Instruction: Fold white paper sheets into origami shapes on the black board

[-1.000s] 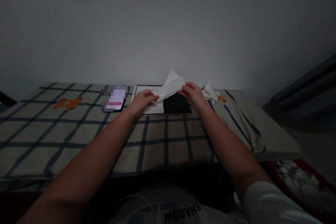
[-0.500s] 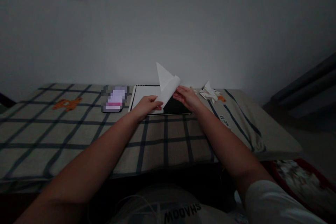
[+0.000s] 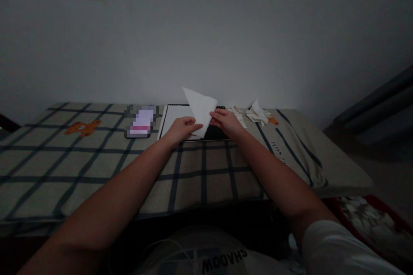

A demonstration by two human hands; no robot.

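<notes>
Folded paper (image 3: 201, 109): tip now lower, farther left

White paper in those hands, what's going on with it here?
A person is handling the white paper with both bare hands. The left hand grips its lower part, thumb across the front, and the right hand has its fingertips at the right edge. The paper is over a flat black-and-white pad on a checked cloth. A phone lies left of the pad, and crumpled-looking paper pieces lie to the right.
</notes>
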